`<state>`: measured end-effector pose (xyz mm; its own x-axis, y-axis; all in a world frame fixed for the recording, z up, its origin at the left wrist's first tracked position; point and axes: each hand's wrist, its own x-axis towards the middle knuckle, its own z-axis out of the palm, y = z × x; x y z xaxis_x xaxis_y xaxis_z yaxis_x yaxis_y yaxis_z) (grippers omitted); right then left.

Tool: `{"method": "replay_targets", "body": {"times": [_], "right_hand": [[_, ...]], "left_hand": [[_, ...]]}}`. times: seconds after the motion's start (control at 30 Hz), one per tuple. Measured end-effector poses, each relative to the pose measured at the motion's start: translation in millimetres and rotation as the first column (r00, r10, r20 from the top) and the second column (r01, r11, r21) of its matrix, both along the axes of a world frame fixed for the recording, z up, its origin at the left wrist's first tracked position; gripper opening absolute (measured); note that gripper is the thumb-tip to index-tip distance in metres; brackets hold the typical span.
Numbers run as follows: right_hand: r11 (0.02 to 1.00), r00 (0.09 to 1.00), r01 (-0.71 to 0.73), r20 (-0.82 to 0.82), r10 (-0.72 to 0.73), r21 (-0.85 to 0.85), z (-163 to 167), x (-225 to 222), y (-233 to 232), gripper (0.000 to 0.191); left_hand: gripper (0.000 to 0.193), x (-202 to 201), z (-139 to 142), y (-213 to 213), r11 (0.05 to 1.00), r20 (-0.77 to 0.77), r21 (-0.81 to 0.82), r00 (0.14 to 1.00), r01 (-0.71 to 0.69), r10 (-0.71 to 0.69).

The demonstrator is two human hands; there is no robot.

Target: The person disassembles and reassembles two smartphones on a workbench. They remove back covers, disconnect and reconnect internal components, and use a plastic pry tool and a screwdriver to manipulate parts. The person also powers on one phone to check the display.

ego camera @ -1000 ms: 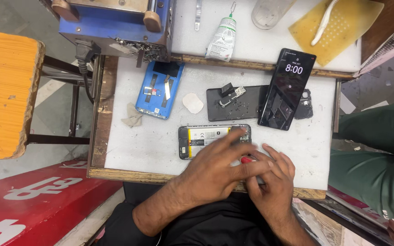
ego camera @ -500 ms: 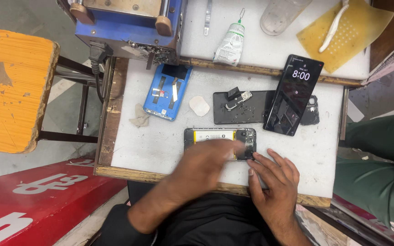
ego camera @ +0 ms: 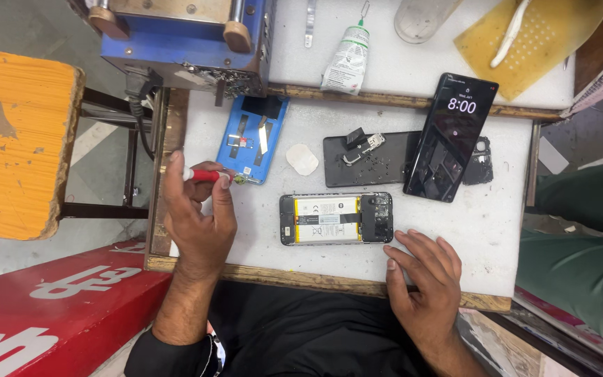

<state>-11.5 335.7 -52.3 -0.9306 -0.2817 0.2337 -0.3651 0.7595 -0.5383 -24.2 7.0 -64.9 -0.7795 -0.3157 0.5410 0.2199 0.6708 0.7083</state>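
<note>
Opened phone (ego camera: 335, 218), back off, battery exposed. Left hand (ego camera: 197, 216) grip clamped on red screwdriver (ego camera: 207, 175); right hand (ego camera: 423, 279) flat, fingers apart, on desk (ego camera: 455, 223).

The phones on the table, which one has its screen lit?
The black phone leaning over the dark back cover; the opened phone shows only its battery.

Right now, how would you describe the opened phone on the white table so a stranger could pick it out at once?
On the white table, look near the front wooden edge, between the left hand and the right hand. The opened phone lies flat there with its back cover off. Unlike the lit black phone and the blue back cover behind it, it shows a yellow-edged battery.
</note>
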Motion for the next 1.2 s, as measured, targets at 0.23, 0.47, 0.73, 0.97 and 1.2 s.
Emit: {"method": "replay_targets", "body": {"times": [0.23, 0.47, 0.73, 0.97, 1.2], "right_hand": [[0.999, 1.0, 0.015, 0.008, -0.014, -0.039, -2, 2, 0, 0.018], [0.995, 1.0, 0.024, -0.008, -0.025, -0.099, 5, 1, -3, 0.019], [0.995, 1.0, 0.009, 0.003, -0.009, -0.098, 6, 0, 1, 0.018], [0.995, 1.0, 0.028, -0.002, -0.028, -0.098, 4, 1, 0, 0.019], [0.998, 0.999, 0.031, 0.027, -0.03, -0.047, 3, 2, 0, 0.018]], "left_hand": [[0.055, -5, -3, 0, 0.999, -0.008, 0.024, 1.0, 0.026, -0.026], [0.061, 7, -2, 2, 0.987, 0.082, 0.16, 0.997, -0.012, -0.001], [0.065, 24, 1, 24, 0.923, 0.113, 0.384, 0.99, 0.036, -0.086], [0.073, 30, -4, 28, 0.838, 0.075, 0.534, 0.982, 0.108, -0.174], [0.073, 45, -12, 30, 0.754, 0.049, 0.647, 0.979, 0.118, -0.196]]}}
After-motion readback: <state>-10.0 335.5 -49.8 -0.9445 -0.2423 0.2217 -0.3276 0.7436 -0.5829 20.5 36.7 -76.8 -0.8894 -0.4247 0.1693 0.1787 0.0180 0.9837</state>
